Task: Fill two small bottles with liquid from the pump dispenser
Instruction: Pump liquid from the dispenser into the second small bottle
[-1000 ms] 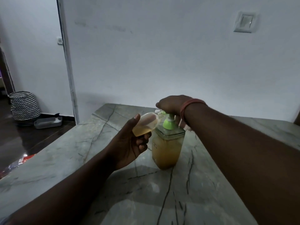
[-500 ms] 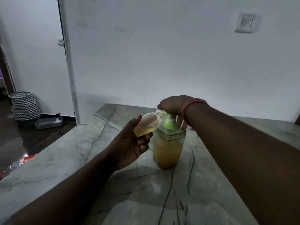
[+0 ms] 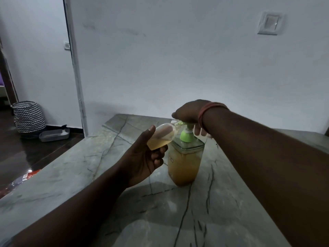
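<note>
A clear square pump dispenser (image 3: 184,164) with amber liquid and a green collar stands on the marble table (image 3: 89,168). My right hand (image 3: 191,113) lies over the pump head, fingers curled down behind it, and a short white stem shows beneath. My left hand (image 3: 142,161) grips a small clear bottle (image 3: 161,138), tilted with its mouth at the spout. Amber liquid fills the lower part of this bottle. No other small bottle is in view.
The table runs back to a white wall with a switch plate (image 3: 269,24). On the dark floor at left stand a zigzag-patterned basket (image 3: 28,116) and a clear plastic tray (image 3: 54,135). A red packet (image 3: 31,175) shows by the table's left edge.
The pump head has come up under my right hand, and its white stem now shows. My left hand keeps the tilted bottle at the spout.
</note>
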Demonstrator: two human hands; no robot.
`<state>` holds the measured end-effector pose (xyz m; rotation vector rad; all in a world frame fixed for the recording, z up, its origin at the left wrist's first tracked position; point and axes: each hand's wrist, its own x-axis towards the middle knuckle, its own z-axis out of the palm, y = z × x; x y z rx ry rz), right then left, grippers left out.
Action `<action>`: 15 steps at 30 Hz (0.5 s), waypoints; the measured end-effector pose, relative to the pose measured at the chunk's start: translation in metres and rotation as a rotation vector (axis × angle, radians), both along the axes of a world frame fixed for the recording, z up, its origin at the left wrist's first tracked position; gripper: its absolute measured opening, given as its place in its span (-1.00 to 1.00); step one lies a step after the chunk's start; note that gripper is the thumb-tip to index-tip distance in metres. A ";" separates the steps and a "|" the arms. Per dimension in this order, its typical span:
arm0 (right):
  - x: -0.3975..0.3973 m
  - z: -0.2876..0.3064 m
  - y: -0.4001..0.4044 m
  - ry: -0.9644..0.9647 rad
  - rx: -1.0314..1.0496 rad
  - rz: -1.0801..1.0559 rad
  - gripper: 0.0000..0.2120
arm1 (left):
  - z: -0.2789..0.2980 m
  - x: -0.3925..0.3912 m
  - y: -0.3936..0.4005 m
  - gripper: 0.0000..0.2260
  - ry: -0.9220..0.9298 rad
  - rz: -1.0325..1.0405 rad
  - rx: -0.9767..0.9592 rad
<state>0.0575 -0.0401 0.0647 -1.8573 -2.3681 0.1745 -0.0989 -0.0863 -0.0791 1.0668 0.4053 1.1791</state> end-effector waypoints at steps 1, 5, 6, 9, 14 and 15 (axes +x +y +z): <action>0.000 -0.004 0.004 0.031 0.002 0.014 -0.73 | 0.000 0.000 0.000 -0.39 0.004 -0.005 0.000; -0.001 -0.019 0.008 0.100 -0.074 0.036 -0.69 | -0.001 -0.001 0.001 -0.45 -0.015 -0.025 -0.018; -0.001 -0.019 0.007 0.095 -0.072 0.045 -0.72 | -0.001 -0.001 0.002 -0.46 -0.021 -0.023 -0.023; -0.003 -0.014 0.001 0.063 -0.059 0.029 -0.83 | -0.001 -0.001 0.002 -0.41 -0.009 -0.002 -0.033; -0.003 0.002 -0.005 0.008 -0.131 0.082 -0.71 | 0.000 0.002 -0.001 -0.36 -0.005 -0.003 -0.011; -0.002 0.002 -0.007 0.005 -0.082 0.066 -0.71 | 0.000 0.001 0.000 -0.37 -0.005 -0.003 -0.011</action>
